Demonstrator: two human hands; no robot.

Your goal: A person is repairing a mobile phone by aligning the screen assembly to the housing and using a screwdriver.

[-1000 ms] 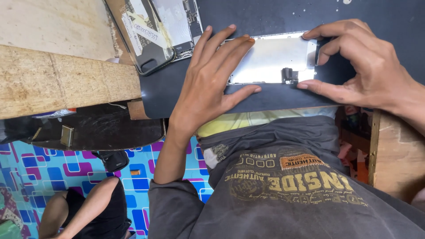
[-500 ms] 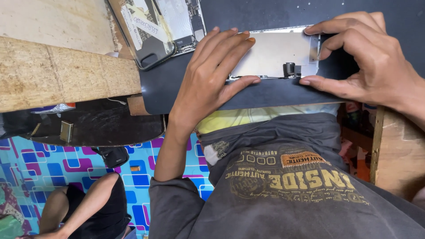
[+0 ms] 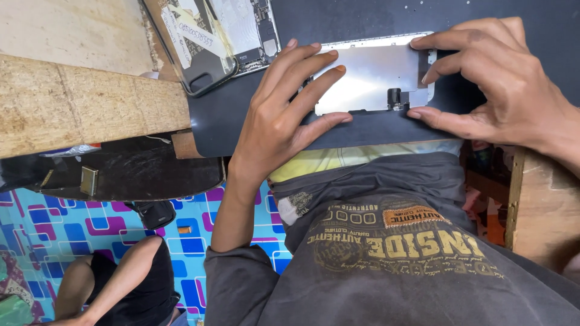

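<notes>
Below the dark surface I see a floor mat of blue and purple squares, with another person's bare arm and dark clothing at its lower left. Nearest me is my own grey printed shirt, just under the surface's near edge. On that edge my left hand lies flat with fingers spread wide, fingertips pressing the left end of a silvery metal phone plate. My right hand pinches the plate's right end, thumb at its near side and forefinger across its far corner. A small dark part sits on the plate's near rim. Farther off, toward the surface's far left corner, lies an opened phone body, its boards and tapes exposed. Left of it are pale wooden planks.
</notes>
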